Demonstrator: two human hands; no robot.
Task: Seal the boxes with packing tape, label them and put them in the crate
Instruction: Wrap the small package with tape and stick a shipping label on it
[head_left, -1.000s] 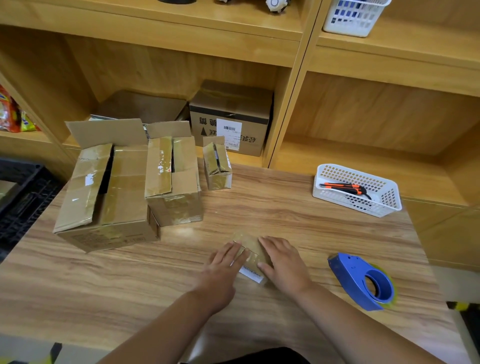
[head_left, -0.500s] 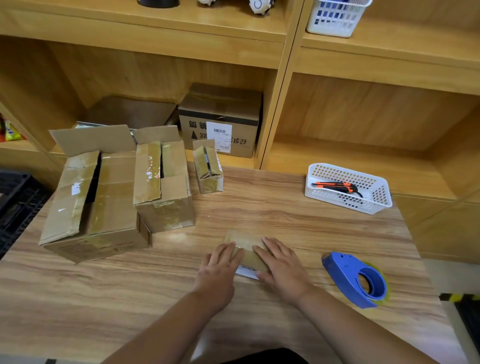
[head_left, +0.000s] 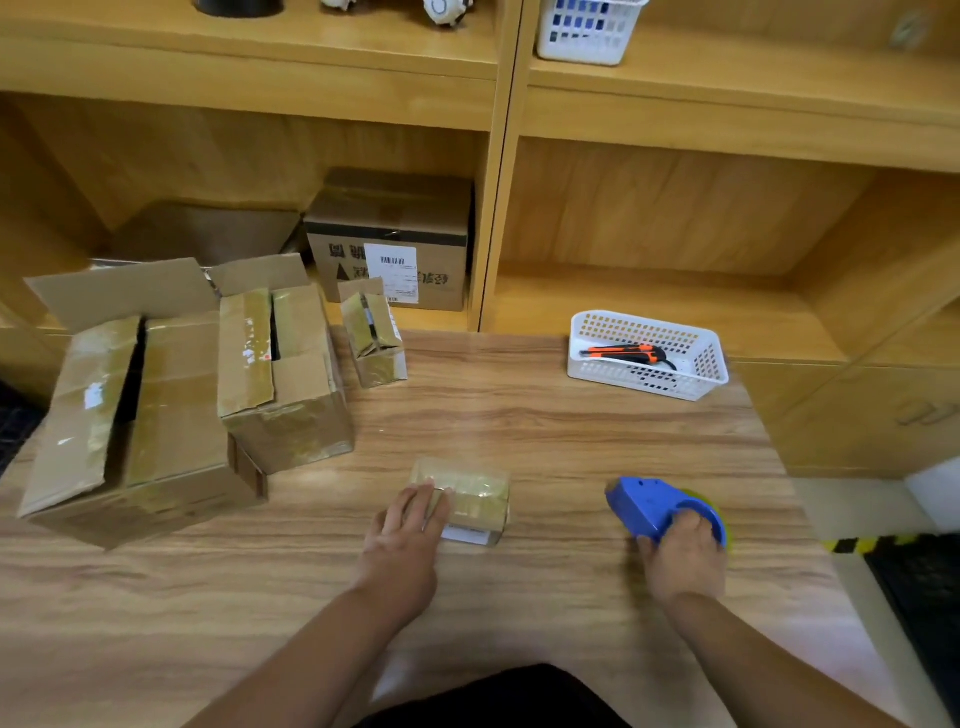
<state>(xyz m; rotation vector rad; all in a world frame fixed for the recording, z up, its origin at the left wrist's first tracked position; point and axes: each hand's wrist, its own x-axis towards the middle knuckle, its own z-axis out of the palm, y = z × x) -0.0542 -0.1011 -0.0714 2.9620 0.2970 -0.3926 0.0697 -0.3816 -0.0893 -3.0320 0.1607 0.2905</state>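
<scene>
At far left of the surface (head_left: 519, 415), a large box (head_left: 140, 410) is positioned w/ top flaps unsealed and a dark gap showing between them; old tape is seen on the flaps. Directly to its right, touching or nearly so, a medium box (head_left: 283, 374) is placed, also w/ flaps partly raised. Further right and toward the rear edge, a small box (head_left: 374, 338) is set apart from the others, flaps ajar. Behind it, on the lower shelf, a closed carton (head_left: 395, 239) w/ a white barcode label is stored. At front centre, a flat box (head_left: 475, 499) lies on the surface, wrapped in glossy tape, w/ a white label on its near side. The left hand (head_left: 410, 530) is laid on the box's left end; its fingers (head_left: 426, 499) are extended and relaxed, nothing being gripped. To the right, well apart from the flat box, a blue tape dispenser (head_left: 654, 506) rests on the surface; the right hand (head_left: 680, 556) is closed over its rear portion, fingers (head_left: 691, 522) curled round it. At rear right, a white basket (head_left: 639, 382) containing an orange/black utility knife (head_left: 623, 353) is located.
</scene>
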